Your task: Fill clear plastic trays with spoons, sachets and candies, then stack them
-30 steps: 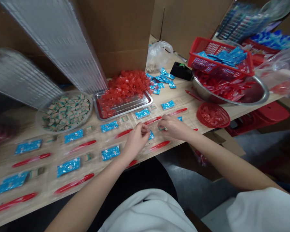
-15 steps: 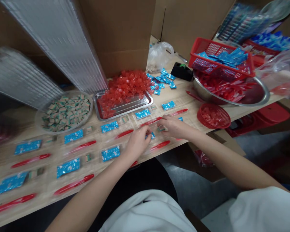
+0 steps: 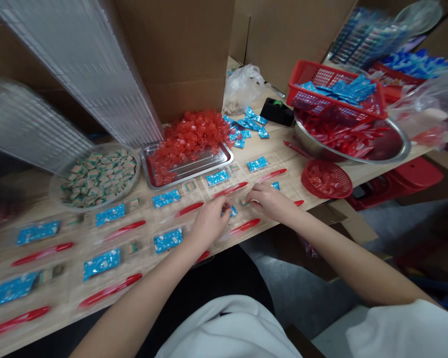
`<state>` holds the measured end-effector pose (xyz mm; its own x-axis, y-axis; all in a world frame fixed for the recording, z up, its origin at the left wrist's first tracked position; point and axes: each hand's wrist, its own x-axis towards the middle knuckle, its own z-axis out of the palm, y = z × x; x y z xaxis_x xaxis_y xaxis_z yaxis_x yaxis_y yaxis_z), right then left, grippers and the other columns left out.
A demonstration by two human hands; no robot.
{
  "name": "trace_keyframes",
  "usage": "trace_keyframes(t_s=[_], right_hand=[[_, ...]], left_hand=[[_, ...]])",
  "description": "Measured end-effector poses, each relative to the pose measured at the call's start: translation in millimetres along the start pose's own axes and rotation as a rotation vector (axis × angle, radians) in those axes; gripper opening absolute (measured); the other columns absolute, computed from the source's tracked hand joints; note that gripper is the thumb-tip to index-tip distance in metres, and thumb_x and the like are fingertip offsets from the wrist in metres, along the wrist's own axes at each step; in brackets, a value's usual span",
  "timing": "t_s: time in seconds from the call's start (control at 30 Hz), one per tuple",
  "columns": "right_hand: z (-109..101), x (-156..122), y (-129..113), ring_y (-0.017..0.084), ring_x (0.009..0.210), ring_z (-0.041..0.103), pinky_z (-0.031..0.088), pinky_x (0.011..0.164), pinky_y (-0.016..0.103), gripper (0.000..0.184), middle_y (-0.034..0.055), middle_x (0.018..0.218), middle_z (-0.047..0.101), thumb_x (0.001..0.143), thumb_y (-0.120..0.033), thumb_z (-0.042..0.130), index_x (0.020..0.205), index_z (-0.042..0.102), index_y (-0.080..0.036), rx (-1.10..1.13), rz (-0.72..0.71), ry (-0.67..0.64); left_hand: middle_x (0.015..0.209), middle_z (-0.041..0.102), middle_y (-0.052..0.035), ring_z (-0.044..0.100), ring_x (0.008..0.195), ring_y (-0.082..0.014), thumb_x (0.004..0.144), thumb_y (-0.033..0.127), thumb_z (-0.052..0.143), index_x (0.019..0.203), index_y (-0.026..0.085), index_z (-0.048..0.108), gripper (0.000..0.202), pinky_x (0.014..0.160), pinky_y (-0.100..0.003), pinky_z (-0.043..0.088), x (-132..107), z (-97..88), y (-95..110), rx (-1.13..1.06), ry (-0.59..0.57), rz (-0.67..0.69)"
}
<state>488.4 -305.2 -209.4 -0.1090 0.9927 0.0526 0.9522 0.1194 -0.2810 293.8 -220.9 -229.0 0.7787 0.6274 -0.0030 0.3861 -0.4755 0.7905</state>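
My left hand [image 3: 211,219] is at the front of the table, fingers curled in beside a blue packet [image 3: 233,212] in a clear plastic tray. What lies between its fingertips, if anything, is hidden. To its right, my right hand [image 3: 269,203] has its fingertips drawn together at a small greenish block [image 3: 243,201] in the same tray. Whether it grips the block cannot be made out. A red pen-like stick [image 3: 245,226] lies in front of the hands. Another red stick [image 3: 230,189] rests just behind them.
More clear trays with blue packets [image 3: 101,263] and red sticks cover the left. Behind are a bowl of small blocks [image 3: 56,191], a metal tray [image 3: 205,166] with red plastic pieces, and a stack of clear trays [image 3: 82,64]. At right, a red basket [image 3: 296,97] sits on a metal bowl [image 3: 405,146].
My right hand has shifted slightly off the small block, which shows more plainly at its fingertips. My left hand stays by the blue packet. The whole view has shifted a little.
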Motion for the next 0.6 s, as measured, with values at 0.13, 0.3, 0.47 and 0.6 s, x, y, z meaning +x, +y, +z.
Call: trace_keyframes(t_s=[0.13,0.3,0.47,0.6], right_hand=[[7.4,1.3,-1.5,0.02,0.08,0.054,0.041,0.074,0.03,0.011,0.0087,0.082,0.059,0.084,-0.017,0.054,0.082,0.065,-0.015,0.003,0.031,0.014],[3.5,8.6,3.3,0.02,0.08,0.056,0.042,0.073,0.03,0.011,0.008,0.079,0.061,0.083,-0.023,0.058,0.077,0.064,-0.016,0.051,0.025,-0.005],[-35.2,20.8,11.8,0.016,0.069,0.057,0.043,0.063,0.028,0.014,0.0051,0.077,0.064,0.081,-0.029,0.057,0.082,0.066,-0.018,0.239,0.229,0.242],[-50.1,58.8,-5.5,0.014,0.065,0.056,0.042,0.06,0.026,0.016,0.004,0.076,0.065,0.081,-0.029,0.056,0.084,0.065,-0.016,0.296,0.335,0.425]], left_hand=[[0.084,0.067,-0.0011,0.063,0.079,-0.0156,0.079,0.017,0.052,0.085,0.02,0.059,0.01,0.073,-0.027,0.049,2.5,-15.1,2.9,-0.051,0.006,0.008],[0.083,0.067,-0.003,0.063,0.076,-0.0156,0.078,0.027,0.056,0.085,0.018,0.061,0.013,0.071,-0.028,0.049,1.8,-90.4,-18.8,-0.116,0.285,-0.075],[0.083,0.066,-0.0013,0.062,0.074,-0.017,0.076,0.036,0.057,0.09,0.021,0.062,0.022,0.068,-0.03,0.048,-26.6,-188.6,-80.3,0.041,0.574,-0.266],[0.086,0.065,-0.0042,0.062,0.083,-0.0228,0.077,0.033,0.054,0.097,0.018,0.062,0.026,0.075,-0.038,0.045,-43.2,-238.5,-129.9,0.309,0.641,-0.421]])
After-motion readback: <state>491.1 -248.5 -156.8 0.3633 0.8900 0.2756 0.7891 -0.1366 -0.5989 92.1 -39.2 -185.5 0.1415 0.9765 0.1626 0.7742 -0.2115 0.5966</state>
